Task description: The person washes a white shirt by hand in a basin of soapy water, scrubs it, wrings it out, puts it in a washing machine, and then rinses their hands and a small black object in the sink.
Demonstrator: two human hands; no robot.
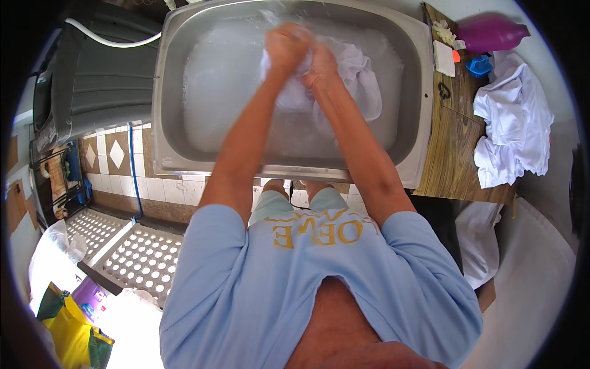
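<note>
A wet white cloth is bunched up in cloudy, sudsy water inside a metal sink. My left hand is closed like a fist on the cloth near the sink's far side, slightly smeared by motion. Just right of it and lower, my right hand grips the same cloth, the two hands almost touching. Most of the cloth spreads out to the right of my right hand and partly under the water. Splashes show beyond my left hand. My fingertips are hidden in the folds.
On the wooden counter at right lie a white garment, a purple plastic object, a blue piece and a white block. A grey plastic appliance with a white hose stands left. Perforated panels lie below.
</note>
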